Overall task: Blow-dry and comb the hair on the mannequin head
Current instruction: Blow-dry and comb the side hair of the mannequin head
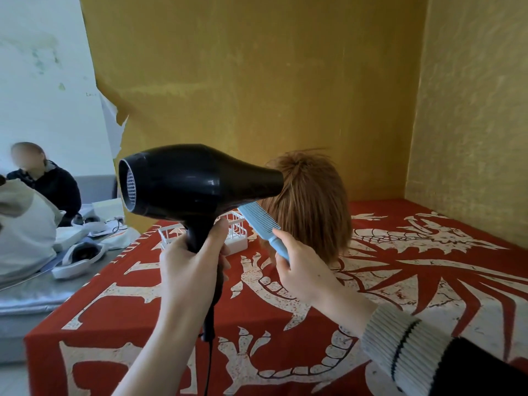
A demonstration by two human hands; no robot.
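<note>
Left hand (190,254) grips the black plastic hair dryer (197,184) by its handle; right hand (304,265) pinches the stiff, light blue comb (264,225) against the mannequin's soft auburn hair (310,204).

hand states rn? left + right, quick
Left hand: gripping the black hair dryer by its handle.
Right hand: holding the blue comb by its handle, at the mannequin's hair.

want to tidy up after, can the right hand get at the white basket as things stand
Probably not: the right hand grips the comb, and the dryer and left hand sit before the basket.
</note>
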